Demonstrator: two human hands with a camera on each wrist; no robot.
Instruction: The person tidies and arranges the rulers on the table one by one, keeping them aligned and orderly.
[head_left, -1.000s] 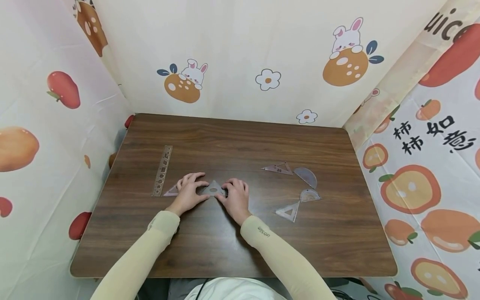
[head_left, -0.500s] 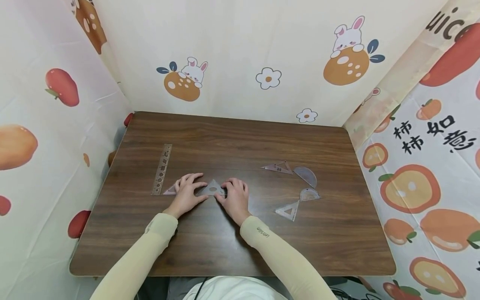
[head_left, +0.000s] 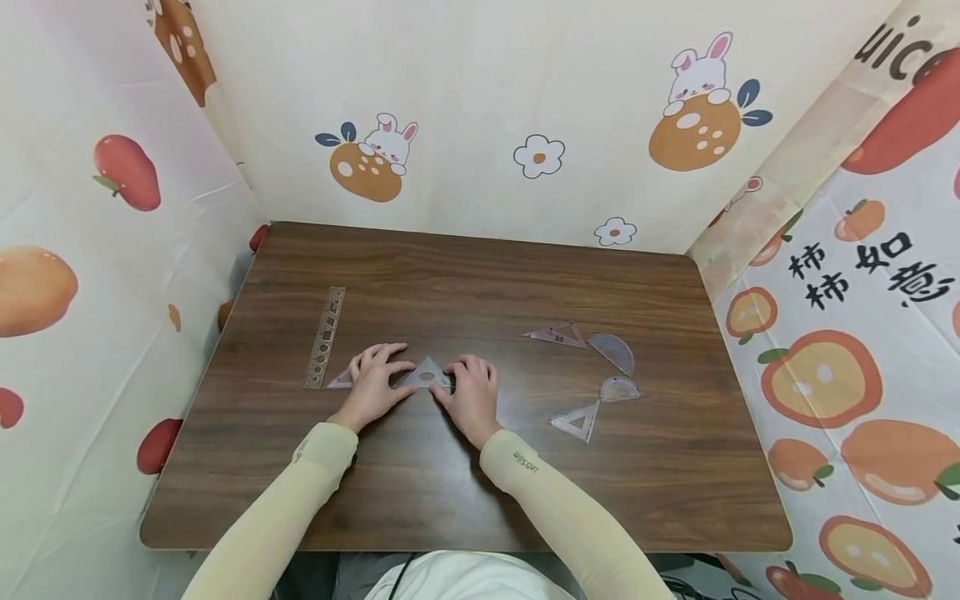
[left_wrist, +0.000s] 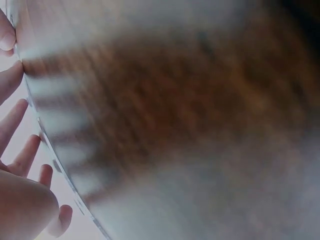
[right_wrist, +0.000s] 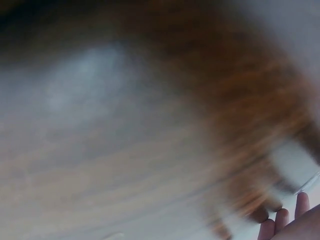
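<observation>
A clear set square (head_left: 427, 375) lies flat on the brown table in the head view, its long edge toward the person. My left hand (head_left: 372, 386) holds its left corner between thumb and forefinger. At the right corner, the thumb and forefinger of my right hand (head_left: 471, 397) hold it too. A purplish set square (head_left: 340, 381) shows beyond my left hand, which hides part of it. In the left wrist view, the spread fingers (left_wrist: 26, 156) reach down to the tabletop along a thin clear edge. Only a few fingertips (right_wrist: 301, 204) appear at the right wrist view's lower corner.
A clear stencil ruler (head_left: 325, 337) lies at the left. Toward the right are a purplish set square (head_left: 542, 336), a bluish protractor (head_left: 612, 352), a smaller clear protractor (head_left: 617, 388) and another clear set square (head_left: 588, 425). Patterned cloth (head_left: 465, 100) hangs around the table.
Both hands and the set square between them stay almost in place. The head view shifts slightly; the other tools keep their positions on the table.
</observation>
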